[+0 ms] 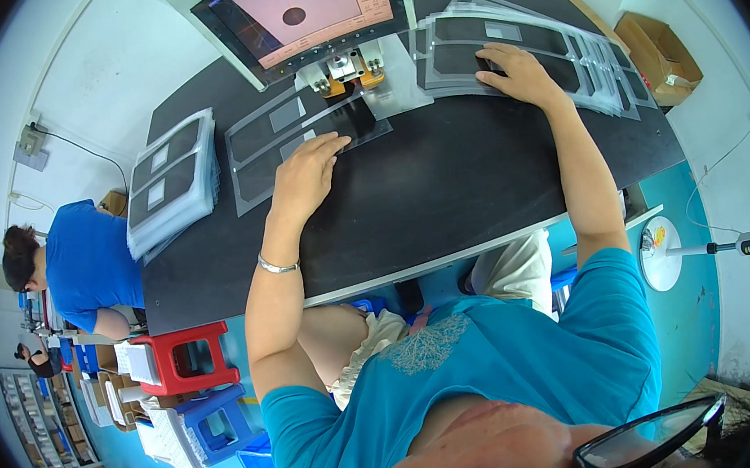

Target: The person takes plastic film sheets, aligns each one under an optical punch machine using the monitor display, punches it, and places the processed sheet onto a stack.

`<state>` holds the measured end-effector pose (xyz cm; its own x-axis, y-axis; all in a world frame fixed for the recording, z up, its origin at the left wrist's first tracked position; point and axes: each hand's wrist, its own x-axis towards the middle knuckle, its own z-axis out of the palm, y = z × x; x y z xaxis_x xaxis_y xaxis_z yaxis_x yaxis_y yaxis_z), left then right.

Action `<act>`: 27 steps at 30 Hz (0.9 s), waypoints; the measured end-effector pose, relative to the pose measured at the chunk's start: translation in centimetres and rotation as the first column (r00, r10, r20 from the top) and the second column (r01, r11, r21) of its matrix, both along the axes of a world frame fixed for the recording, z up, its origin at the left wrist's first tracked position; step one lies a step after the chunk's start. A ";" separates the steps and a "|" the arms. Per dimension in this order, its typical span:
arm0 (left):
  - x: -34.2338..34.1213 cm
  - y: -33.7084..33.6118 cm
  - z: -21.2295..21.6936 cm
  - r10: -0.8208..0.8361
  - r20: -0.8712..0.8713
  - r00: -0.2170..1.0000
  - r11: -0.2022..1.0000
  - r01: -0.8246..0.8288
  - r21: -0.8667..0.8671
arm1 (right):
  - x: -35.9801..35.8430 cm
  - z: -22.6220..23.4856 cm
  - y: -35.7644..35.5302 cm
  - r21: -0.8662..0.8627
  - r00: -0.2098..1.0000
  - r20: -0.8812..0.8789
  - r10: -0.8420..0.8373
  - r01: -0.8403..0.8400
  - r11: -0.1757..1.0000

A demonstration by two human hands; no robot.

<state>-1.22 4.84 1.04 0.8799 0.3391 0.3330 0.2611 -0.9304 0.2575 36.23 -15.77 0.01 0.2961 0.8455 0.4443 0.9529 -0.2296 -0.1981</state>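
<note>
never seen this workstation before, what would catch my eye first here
Two bare arms stretch over a black table: the left hand lies flat on a dark sheet in a clear sleeve under a small press, while the right hand rests on a fanned stack of such sheets at the far right. Above the press glows a tilted screen showing pink with a dark dot, and another stack of sheets sits at the table's left end.

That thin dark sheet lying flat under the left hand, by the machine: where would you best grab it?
Probably by the near edge of the dark sheet, from the person's side. It lies flat and thin, so sliding it beats pinching; the left hand already rests there, and the machine head crowds its far end.
</note>
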 end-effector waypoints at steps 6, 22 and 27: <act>2.1 2.0 -1.8 0.068 0.079 0.995 0.989 -0.078 0.122 | 0.3 -0.5 0.1 0.025 1.000 -0.001 0.000 0.000 1.000; 3.9 4.8 -4.2 0.046 0.057 0.997 0.980 -0.056 0.191 | 0.0 -0.3 0.1 0.053 1.000 0.019 0.002 -0.003 0.999; 3.8 4.5 -4.0 0.060 0.096 0.994 0.982 -0.076 0.173 | -0.8 0.8 0.0 0.044 0.986 -0.168 0.018 -0.010 0.999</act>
<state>2.63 9.29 -2.99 0.8206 0.3259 0.4695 0.3082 -0.9441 0.1166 35.39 -15.76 0.76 0.3582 0.8315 0.4246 0.9081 -0.2045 -0.3655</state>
